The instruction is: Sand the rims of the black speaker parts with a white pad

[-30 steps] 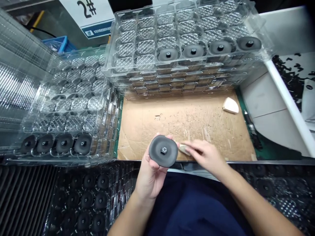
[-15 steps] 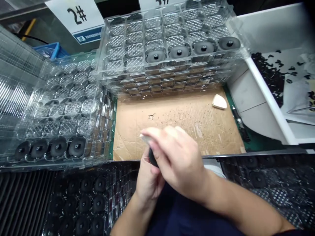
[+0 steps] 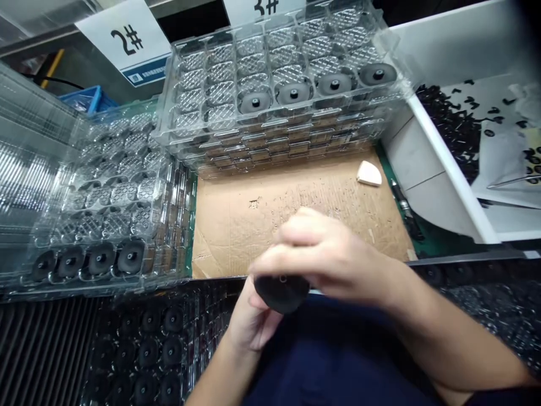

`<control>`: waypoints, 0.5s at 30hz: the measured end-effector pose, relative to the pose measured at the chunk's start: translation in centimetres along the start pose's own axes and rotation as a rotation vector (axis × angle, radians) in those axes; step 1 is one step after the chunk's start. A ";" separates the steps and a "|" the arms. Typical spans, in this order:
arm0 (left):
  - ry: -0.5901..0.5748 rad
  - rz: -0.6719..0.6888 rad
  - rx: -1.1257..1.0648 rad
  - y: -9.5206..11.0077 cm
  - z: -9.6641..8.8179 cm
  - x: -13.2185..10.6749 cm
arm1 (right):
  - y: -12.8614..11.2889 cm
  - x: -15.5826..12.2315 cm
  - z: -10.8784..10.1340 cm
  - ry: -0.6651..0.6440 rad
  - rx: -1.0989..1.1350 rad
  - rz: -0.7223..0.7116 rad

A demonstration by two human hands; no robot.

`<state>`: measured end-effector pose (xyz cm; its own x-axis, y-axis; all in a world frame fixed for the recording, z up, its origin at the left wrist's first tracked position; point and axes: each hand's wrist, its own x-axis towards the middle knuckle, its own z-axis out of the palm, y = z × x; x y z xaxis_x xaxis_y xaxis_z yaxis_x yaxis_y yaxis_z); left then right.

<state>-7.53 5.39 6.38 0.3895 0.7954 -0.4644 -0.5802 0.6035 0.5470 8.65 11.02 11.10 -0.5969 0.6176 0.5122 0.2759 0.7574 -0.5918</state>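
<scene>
My left hand (image 3: 256, 321) is closed around a black round cap-like part (image 3: 282, 293) with a small raised centre, held just in front of the cardboard's near edge. My right hand (image 3: 316, 254), blurred by motion, arches over the part with its fingers curled at the part's upper rim. What sits inside the right fingers is hidden. Beyond the hands, a white wedge-shaped block (image 3: 369, 173) lies on the cardboard sheet (image 3: 228, 208).
A stack of clear plastic trays (image 3: 253, 129) stands at the back, with several black parts in its front row. Another clear tray (image 3: 169, 214) is on the left. A white bin (image 3: 452, 163) with small black pieces stands right, beside a pen-like tool (image 3: 406, 208). Filled dark trays (image 3: 139, 355) sit below.
The black part has tilted so its broad face shows. My right hand has shifted right and turned over it; the small pale piece between its fingers is out of sight.
</scene>
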 end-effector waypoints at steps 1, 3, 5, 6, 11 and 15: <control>-0.044 0.006 -0.030 0.1 -0.2 -0.2 | 0.7 -0.6 0.1 0.045 -0.033 0.076; -0.126 0.010 -0.095 0.3 -0.5 -0.5 | 1.6 -2.5 0.9 0.180 -0.078 0.305; -0.173 0.006 -0.139 0.5 -0.6 -0.7 | 2.1 -5.3 2.6 0.205 -0.022 0.551; -0.173 0.003 -0.142 0.5 -0.6 -0.7 | 2.2 -6.8 3.7 0.163 0.014 0.642; -0.149 -0.038 -0.113 0.5 0.0 -0.1 | 2.7 -11.2 6.3 -0.012 0.101 0.735; -0.191 -0.083 -0.086 0.2 0.4 0.1 | 1.0 -8.7 2.2 0.224 0.082 0.777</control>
<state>-7.32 5.65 6.68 0.5623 0.7441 -0.3607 -0.5962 0.6671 0.4468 12.45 5.93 4.63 -0.0906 0.9949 0.0439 0.4885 0.0828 -0.8686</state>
